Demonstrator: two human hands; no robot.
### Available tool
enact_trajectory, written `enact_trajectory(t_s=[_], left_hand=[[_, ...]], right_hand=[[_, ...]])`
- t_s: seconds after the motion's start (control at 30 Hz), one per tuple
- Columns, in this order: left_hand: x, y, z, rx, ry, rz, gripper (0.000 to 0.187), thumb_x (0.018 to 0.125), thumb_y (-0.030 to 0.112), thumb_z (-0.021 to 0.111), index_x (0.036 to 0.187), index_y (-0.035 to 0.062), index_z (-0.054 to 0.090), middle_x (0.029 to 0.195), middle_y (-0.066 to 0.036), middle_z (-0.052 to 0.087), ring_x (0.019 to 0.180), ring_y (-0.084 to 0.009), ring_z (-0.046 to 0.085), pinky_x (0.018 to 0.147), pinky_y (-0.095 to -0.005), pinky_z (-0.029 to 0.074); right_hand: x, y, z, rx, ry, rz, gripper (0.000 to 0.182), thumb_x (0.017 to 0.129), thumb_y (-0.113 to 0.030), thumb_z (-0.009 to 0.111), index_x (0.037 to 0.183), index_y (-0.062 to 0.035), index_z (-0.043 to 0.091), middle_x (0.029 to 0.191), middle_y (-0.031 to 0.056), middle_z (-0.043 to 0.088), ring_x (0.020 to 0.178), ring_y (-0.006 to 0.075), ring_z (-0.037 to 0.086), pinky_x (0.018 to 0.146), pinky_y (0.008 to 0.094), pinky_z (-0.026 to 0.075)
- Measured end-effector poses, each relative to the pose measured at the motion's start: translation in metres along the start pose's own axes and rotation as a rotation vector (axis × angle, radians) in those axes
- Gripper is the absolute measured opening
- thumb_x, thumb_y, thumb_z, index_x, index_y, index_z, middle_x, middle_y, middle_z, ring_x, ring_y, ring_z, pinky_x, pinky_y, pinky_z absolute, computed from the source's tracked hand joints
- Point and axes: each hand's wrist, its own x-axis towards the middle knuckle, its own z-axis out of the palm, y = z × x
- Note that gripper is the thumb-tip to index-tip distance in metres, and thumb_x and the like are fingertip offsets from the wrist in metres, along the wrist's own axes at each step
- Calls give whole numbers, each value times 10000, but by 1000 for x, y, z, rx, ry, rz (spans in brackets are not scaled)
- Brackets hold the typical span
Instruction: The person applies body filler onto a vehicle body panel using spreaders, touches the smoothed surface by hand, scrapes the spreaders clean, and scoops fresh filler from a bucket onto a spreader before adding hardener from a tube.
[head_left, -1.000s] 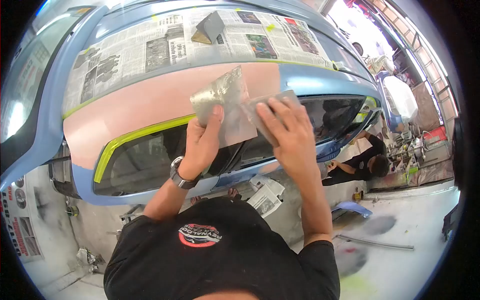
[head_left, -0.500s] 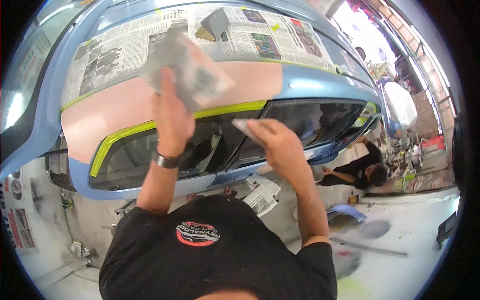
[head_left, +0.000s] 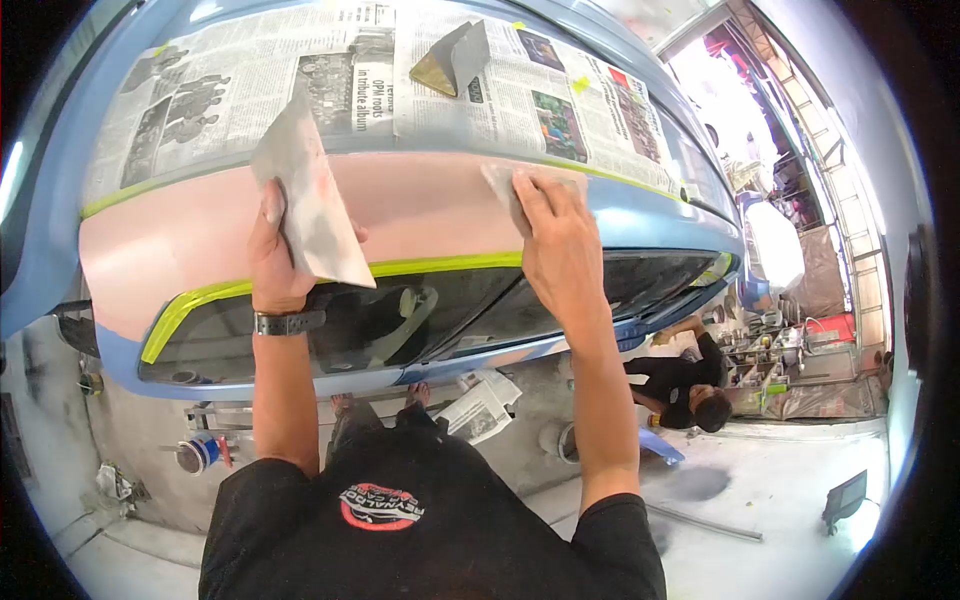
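My left hand grips a stained, light grey flat sheet, held tilted above the car's roof edge. Under the fingers of my right hand, a small grey pad lies against the right end of the pink-beige patch on the blue car. Yellow-green tape runs along the top of the side window below the patch. Newspaper covers the roof above it. A folded grey sheet rests on a yellowish block on the newspaper.
Another person in dark clothes is low beside the car's far right end. Loose newspaper and a blue-white can are on the floor. A black floodlight stands at the lower right, and shelves with containers are farther right.
My left hand has moved left and down with the sheet. My right hand has moved up from the window onto the patch's right end. The view has shifted.
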Motion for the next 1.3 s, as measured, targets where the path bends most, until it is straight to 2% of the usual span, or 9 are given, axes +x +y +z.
enact_trajectory(t_s=[0.07,0.2,0.27,0.47,0.57,0.87,1.07,1.17,1.3], left_hand=[[0,-2,4,80,23,29,430,1020,499,463,1058,85,573,768,-41,504,674,-224,530,714,-453,506],[2,-1,0,110,-132,20,461,1035,501,426,1023,73,599,751,-49,516,672,-216,541,745,-456,505],[4,-3,3,98,-112,22,472,1039,498,416,1005,73,618,741,-50,517,673,-214,543,757,-465,506],[3,-4,3,131,-93,29,529,1050,494,382,932,70,675,736,-44,557,709,-210,548,791,-476,499],[5,-5,3,113,-123,25,528,1052,491,381,948,69,680,745,-38,571,726,-208,551,804,-477,494],[9,-3,2,140,-206,21,486,1060,459,390,1024,82,695,753,-45,566,759,-221,559,817,-478,489],[9,-2,4,143,-200,11,485,1061,457,386,1017,81,690,771,-52,584,777,-226,565,827,-481,491],[8,-5,-6,141,-189,15,517,1032,521,394,1028,63,633,760,-90,589,774,-259,590,825,-501,508],[7,-6,-9,135,-168,20,534,1016,551,406,1049,54,599,755,-110,592,773,-277,604,828,-513,516]], right_hand=[[-3,-2,6,2,-6,-6,559,783,7,586,1331,-101,578,1278,124,587,1188,341,562,1006,537,438],[-20,-8,-6,29,-103,14,548,756,26,592,1289,-104,610,1271,131,594,1178,350,564,997,522,435],[-23,-3,-19,38,-179,-9,526,757,32,588,1265,-102,628,1259,129,606,1169,353,570,986,519,439],[13,14,-17,-5,-46,10,487,790,25,571,1256,-94,646,1219,129,635,1135,348,601,978,488,453],[20,22,-8,-11,-55,-22,465,804,15,562,1252,-81,644,1221,137,633,1137,345,602,983,468,451],[9,17,-5,67,-88,2,589,694,77,603,1262,-78,636,1228,140,608,1154,342,566,972,478,450],[3,12,-31,82,-148,-12,505,728,39,605,1220,-64,653,1153,124,636,1080,325,607,942,486,453],[20,13,-23,66,-38,-25,468,744,22,607,1203,-57,659,1130,111,649,1041,314,624,932,495,454],[22,19,-4,81,-34,-24,494,734,17,629,1219,-72,658,1195,121,631,1108,345,598,958,503,446]])
